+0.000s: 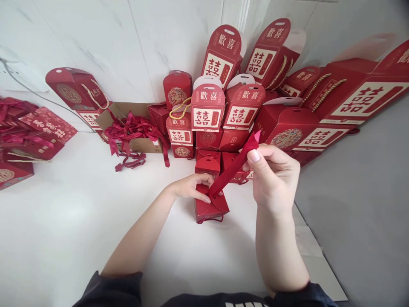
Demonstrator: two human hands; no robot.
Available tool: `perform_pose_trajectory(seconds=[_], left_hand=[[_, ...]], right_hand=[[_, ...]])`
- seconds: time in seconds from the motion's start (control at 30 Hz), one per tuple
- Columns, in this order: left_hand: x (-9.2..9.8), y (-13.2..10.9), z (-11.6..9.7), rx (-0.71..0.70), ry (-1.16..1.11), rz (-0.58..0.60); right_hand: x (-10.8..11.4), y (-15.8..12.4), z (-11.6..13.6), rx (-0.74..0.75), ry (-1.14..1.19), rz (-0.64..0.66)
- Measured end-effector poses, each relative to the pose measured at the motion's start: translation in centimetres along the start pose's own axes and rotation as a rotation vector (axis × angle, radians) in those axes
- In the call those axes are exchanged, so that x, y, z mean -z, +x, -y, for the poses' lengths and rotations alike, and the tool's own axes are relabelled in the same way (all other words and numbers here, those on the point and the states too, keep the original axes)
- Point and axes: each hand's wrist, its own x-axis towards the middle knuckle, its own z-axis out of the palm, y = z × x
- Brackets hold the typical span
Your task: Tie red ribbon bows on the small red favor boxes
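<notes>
A small red gift box [209,205] stands on the white table [73,221] in front of me. My left hand [191,186] rests on its top, fingers pinching the lower end of a red ribbon [234,164] where it meets the box. My right hand [271,175] is raised to the right of the box, fingers closed on the ribbon's upper end, pulling it taut on a slant. The ribbon's tip sticks up past my right thumb.
Several red gift boxes [207,106] are stacked against the white wall behind. An open cardboard box [140,145] spills loose red ribbons [131,128]. More red packets [28,136] lie at the left. The table's right edge drops to grey floor [361,204].
</notes>
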Motion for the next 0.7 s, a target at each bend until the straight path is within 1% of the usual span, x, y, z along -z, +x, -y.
perform_pose_trajectory(seconds=[0.1, 0.2, 0.3, 0.47, 0.57, 0.63, 0.7], left_hand=[[0.1, 0.1, 0.3, -0.011, 0.064, -0.005], [0.4, 0.1, 0.6, -0.040, 0.179, 0.049], [0.7, 0.2, 1.0, -0.060, 0.193, 0.075], [0.7, 0.4, 2.0, -0.080, 0.154, 0.022], [0.6, 0.5, 2.1, -0.111, 0.137, 0.004], [0.5, 0.5, 2.0, -0.116, 0.139, 0.000], [0.3, 0.5, 1.9, -0.104, 0.132, -0.012]], right_hand=[[0.0, 0.0, 0.1, 0.008, 0.018, 0.002], [0.0, 0.0, 0.3, 0.005, 0.039, 0.008], [0.0, 0.0, 0.2, -0.005, 0.013, 0.014], [0.3, 0.0, 0.4, -0.024, 0.021, 0.004], [0.3, 0.3, 0.8, -0.025, 0.035, 0.017], [-0.1, 0.9, 0.8, -0.032, 0.008, 0.041], [-1.0, 1.6, 0.1, -0.056, -0.039, 0.066]])
